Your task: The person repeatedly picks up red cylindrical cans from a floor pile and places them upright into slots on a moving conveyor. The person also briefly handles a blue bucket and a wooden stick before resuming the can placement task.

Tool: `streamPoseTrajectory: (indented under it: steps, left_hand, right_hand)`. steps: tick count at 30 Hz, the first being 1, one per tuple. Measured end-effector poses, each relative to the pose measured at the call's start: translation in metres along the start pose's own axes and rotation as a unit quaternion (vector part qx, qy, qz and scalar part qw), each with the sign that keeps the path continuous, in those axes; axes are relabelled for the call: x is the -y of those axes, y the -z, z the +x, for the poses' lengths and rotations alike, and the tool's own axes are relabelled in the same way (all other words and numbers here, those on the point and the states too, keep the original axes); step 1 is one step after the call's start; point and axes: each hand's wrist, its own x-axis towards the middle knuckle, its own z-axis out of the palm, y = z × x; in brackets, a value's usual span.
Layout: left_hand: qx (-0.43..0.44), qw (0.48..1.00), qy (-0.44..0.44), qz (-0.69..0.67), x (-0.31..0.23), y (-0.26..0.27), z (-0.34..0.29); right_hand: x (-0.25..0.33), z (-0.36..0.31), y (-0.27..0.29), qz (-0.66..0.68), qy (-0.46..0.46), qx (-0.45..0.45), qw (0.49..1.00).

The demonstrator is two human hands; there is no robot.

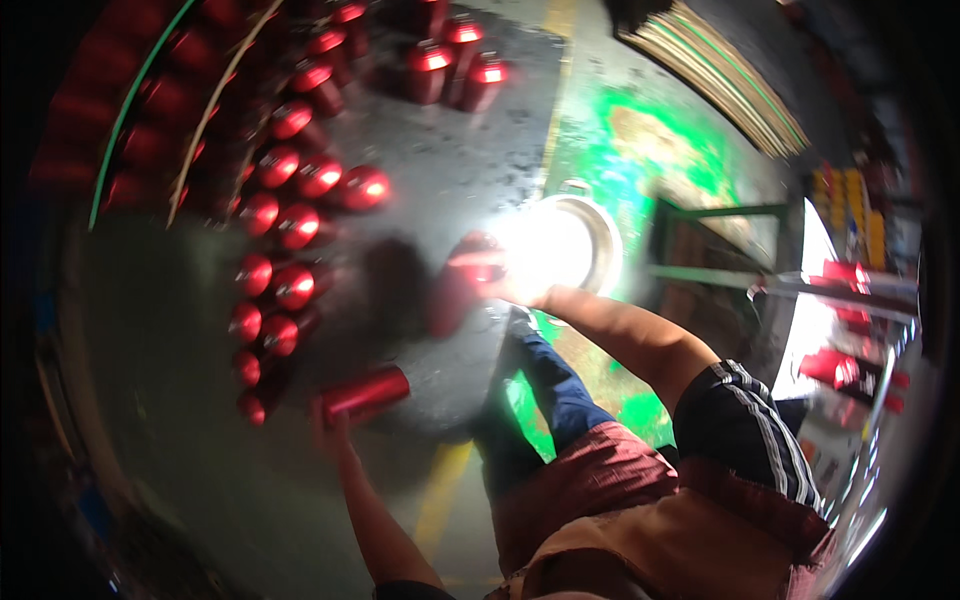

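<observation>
My left hand (pixel 328 412), blurred, is closed round the near end of a shiny red metal cylinder (pixel 370 393), which lies tilted on its side in the air or just above the floor; I cannot tell which. A second red cylinder (pixel 452 295), smeared by motion, is in my right hand (pixel 512 288), the fingers at its upper part. Right beside that hand is a round metal basin (pixel 608 245), its inside washed out by glare. To the left, several domed red cylinders (pixel 297 226) stand upright in uneven rows.
More red cylinders (pixel 428 58) stand at the far side. Stacked sheets (pixel 715 80) lie at the far right, near a dark metal frame (pixel 725 212). Red pieces (pixel 835 368) rest on a white surface at the right. A yellow line (pixel 442 490) crosses the floor.
</observation>
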Motion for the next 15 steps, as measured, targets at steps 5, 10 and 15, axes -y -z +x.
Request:
streamPoseTrajectory:
  steps: [5, 10, 15]
  left_hand:
    - [0.258, 0.930, 0.167, -0.202, -0.049, -0.094, -0.010]
    - [0.496, 0.731, 0.293, -0.366, -0.072, -0.272, -0.010]
    - [0.510, 0.730, 0.358, -0.280, -0.080, -0.409, -0.033]
  right_hand:
    - [-0.014, -0.128, 0.109, 0.304, -0.219, -0.032, 0.927]
    - [-0.095, -0.200, 0.133, 0.529, -0.237, -0.055, 0.813]
    - [-0.156, -0.226, 0.175, 0.625, -0.215, -0.015, 0.750]
